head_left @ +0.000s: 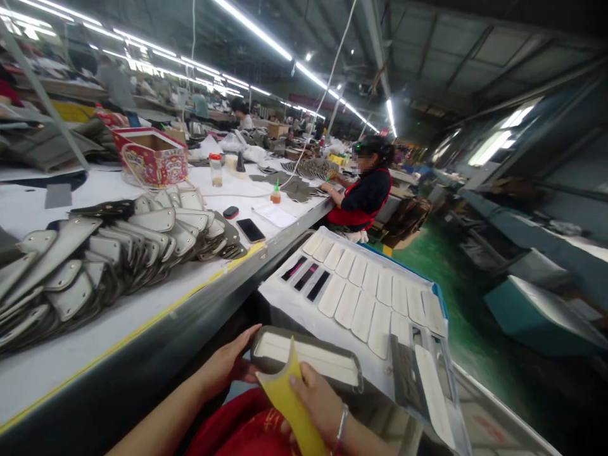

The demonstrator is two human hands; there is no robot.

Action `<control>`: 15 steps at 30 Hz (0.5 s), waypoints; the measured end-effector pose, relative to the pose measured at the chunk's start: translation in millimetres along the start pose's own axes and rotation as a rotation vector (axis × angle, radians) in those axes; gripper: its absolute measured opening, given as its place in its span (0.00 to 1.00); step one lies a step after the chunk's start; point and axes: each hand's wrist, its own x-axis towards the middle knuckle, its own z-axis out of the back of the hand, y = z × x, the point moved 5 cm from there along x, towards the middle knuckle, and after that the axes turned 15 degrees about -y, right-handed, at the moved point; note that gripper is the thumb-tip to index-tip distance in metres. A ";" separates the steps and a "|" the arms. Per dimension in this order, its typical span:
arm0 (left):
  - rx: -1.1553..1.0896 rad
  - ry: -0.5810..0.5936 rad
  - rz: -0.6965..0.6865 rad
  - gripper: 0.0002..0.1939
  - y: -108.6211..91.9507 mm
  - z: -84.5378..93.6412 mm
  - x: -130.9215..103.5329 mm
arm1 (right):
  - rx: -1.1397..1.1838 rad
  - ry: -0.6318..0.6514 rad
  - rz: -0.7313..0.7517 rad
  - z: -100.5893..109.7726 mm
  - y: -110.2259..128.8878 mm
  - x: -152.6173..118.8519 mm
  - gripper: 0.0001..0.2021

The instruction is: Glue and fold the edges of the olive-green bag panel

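Head view: grey-rimmed block (323, 360) just ahead of both hands, long axis mostly left to right, right end slanting nearer.
Left hand (235, 356): closed on the block's left end.
Right hand (320, 400): clamped on a yellow sheet (285, 396) overlapping the block's near side; contact unclear.
Hidden: block's underside; sheet's lower end, cut off.

Grey-rimmed white piece (323, 362); curled yellow sheet (279, 391) overlapping it
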 end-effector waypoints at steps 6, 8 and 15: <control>-0.119 0.085 0.081 0.31 -0.3 -11.1 1.8 | 0.181 -0.202 0.052 -39.0 -7.4 7.2 0.20; -0.139 0.106 0.113 0.32 -1.0 -13.8 1.6 | 0.200 -0.247 0.068 -42.4 -5.4 7.7 0.22; -0.206 0.080 0.098 0.34 0.4 -22.9 7.9 | 0.218 -0.159 -0.065 -44.1 -18.7 15.9 0.28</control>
